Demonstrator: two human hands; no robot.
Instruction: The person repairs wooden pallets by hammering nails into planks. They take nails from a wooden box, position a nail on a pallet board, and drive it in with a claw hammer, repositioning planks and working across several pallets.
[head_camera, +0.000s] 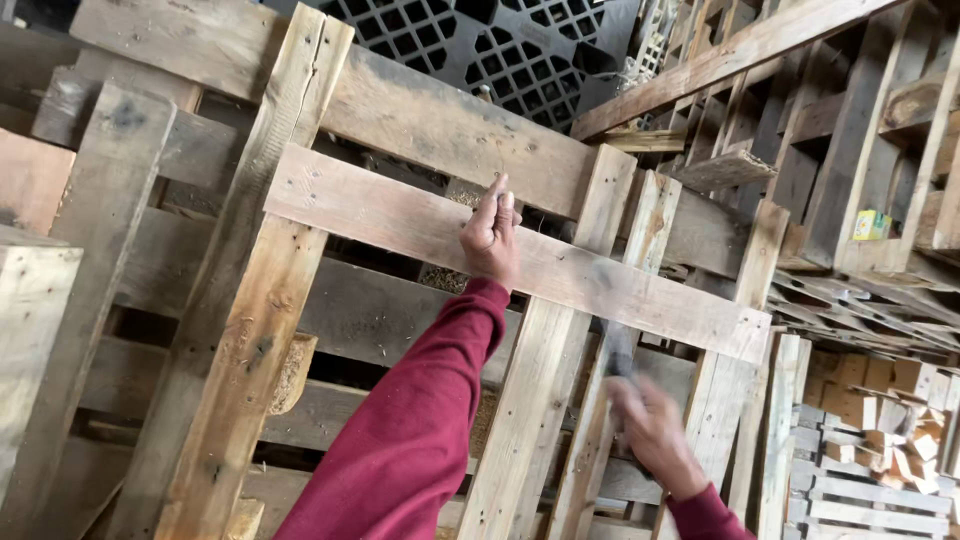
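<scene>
Left hand grips plank; blurred right hand maybe holds tool

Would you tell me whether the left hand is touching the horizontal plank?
Touching: the head view shows the left hand gripping the top edge of the horizontal plank.

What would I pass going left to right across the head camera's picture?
Pale upright post → leaning plank → left hand on the cross board → blurred right hand → stack of small wood blocks.
</scene>
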